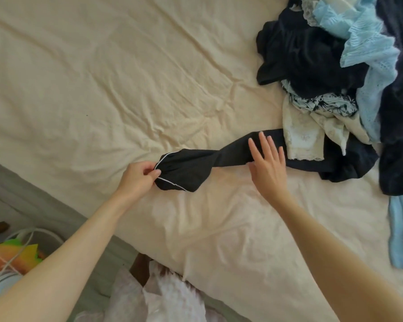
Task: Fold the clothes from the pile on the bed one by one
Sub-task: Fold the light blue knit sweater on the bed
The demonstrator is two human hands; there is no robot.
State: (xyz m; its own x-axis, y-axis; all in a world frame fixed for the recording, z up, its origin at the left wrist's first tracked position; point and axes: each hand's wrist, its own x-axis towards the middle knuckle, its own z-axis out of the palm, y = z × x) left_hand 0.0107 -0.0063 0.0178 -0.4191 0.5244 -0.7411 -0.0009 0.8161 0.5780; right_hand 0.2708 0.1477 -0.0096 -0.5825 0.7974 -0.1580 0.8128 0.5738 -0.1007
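Stretching garment: black sleeve (pixel 196 168), white-piped cuff, twisted, trailing right under the clothes pile (pixel 335 77) on the cream bed sheet (pixel 102 77).
Left hand (pixel 137 177): pinching cuff.
Right hand (pixel 268 161): flat, fingers straight, on sleeve.

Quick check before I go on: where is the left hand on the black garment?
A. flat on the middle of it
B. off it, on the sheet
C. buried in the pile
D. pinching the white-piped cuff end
D: the left hand pinches the white-piped end of the black garment, away from the pile.
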